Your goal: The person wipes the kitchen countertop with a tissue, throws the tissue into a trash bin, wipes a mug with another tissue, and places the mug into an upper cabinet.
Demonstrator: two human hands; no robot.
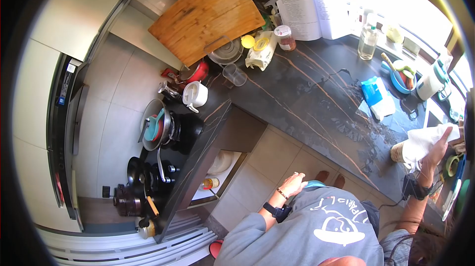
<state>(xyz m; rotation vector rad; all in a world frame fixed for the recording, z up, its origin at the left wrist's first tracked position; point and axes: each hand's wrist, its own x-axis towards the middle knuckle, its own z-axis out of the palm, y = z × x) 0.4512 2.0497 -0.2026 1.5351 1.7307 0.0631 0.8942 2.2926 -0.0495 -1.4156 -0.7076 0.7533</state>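
Note:
My right hand (436, 151) is closed on a white paper towel (431, 136) above the right part of the dark counter. Beside the towel stands a brown-and-white patterned cylinder (398, 153), which the paper partly covers. My left hand (294, 185) is in front of my grey shirt at waist height, away from the counter. Its fingers are bent and partly hidden, and a teal edge (315, 184) shows next to them; whether it holds anything is unclear. A blue-and-white soft packet (378, 97) lies on the wet counter near my right hand.
A blue bowl (403, 81) with utensils and a glass bottle (367, 41) stand by the window. Further left are an open book (309, 13), a lidded jar (285, 37) and a wooden board (208, 16). A pan (156, 123) sits on the stove beside an open drawer (217, 187).

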